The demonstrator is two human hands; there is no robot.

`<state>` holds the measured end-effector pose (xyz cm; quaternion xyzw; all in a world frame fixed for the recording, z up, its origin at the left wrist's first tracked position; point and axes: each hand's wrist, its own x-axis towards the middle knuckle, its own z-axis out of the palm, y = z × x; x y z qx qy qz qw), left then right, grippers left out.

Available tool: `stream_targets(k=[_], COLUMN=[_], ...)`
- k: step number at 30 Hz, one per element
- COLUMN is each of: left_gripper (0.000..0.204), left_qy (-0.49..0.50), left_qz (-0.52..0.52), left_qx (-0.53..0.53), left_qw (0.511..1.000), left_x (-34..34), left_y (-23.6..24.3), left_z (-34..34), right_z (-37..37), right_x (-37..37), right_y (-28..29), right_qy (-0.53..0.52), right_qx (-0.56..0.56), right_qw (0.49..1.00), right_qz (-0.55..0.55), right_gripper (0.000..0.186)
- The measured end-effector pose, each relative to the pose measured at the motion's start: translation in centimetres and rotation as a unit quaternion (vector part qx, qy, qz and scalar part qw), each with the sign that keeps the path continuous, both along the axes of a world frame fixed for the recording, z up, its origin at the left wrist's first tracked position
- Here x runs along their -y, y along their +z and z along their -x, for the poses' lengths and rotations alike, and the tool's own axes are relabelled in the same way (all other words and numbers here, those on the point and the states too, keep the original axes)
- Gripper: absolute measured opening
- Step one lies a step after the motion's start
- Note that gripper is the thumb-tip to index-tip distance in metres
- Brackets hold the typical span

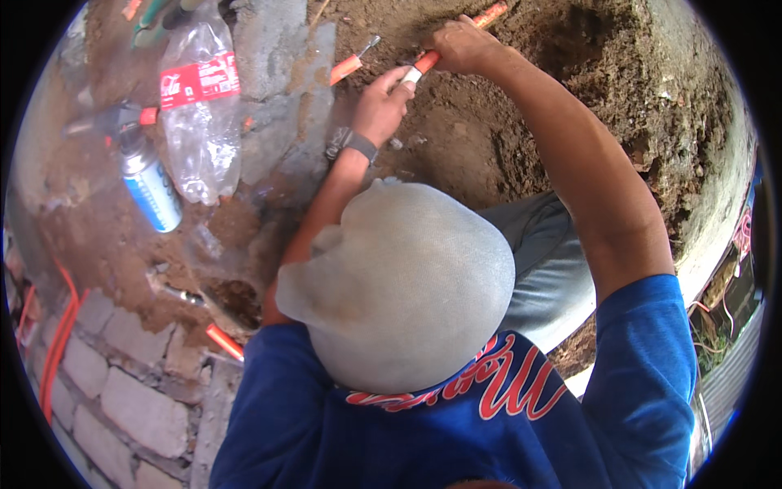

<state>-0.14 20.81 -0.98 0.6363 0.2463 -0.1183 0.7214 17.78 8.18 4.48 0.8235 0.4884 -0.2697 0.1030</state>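
Note:
An orange pipe [428,61] slants up and to the right over bare soil, with a white part at its near end. My left hand [381,106] is closed round that white part, fingers pinching it. Further along, my right hand [466,49] grips the orange length, and the pipe's far end sticks out beyond the knuckles. Close to my left hand lies a short orange piece [346,70] with a thin metal shaft beside or in it; I cannot tell which. A dark band circles my left wrist.
At left lie a clear plastic bottle [200,138] with a red label and a blue-and-white gas canister [152,189] with a torch head. Green handles [149,23] show above. Below are an orange pipe piece [225,342], a block wall [142,416] and orange tubing [59,359]. Rounded grey cloth [407,277] fills the centre.

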Motion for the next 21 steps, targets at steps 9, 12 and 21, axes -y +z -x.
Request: stream_targets(k=[9,12,21], left_gripper=[0.038,0.038,0.041], left_qy=[0.003,0.020,-0.006], left_qz=[-0.013,-0.015,0.018], left_qx=[-0.010,0.021,-0.033], left_qw=[1.000,0.999,0.999], left_x=[0.1,0.0,-0.5], left_y=[0.7,0.0,1.0], left_z=[0.1,0.0,-0.1], right_z=[0.6,0.6,0.8], right_x=[0.3,-0.1,0.1], right_y=[-0.9,0.0,0.6], right_qy=[-0.016,-0.021,-0.025], right_qx=[0.014,0.006,0.000], right_qw=[1.000,1.000,1.000], right_qz=[0.012,0.020,0.011], right_gripper=[0.026,0.022,0.020])
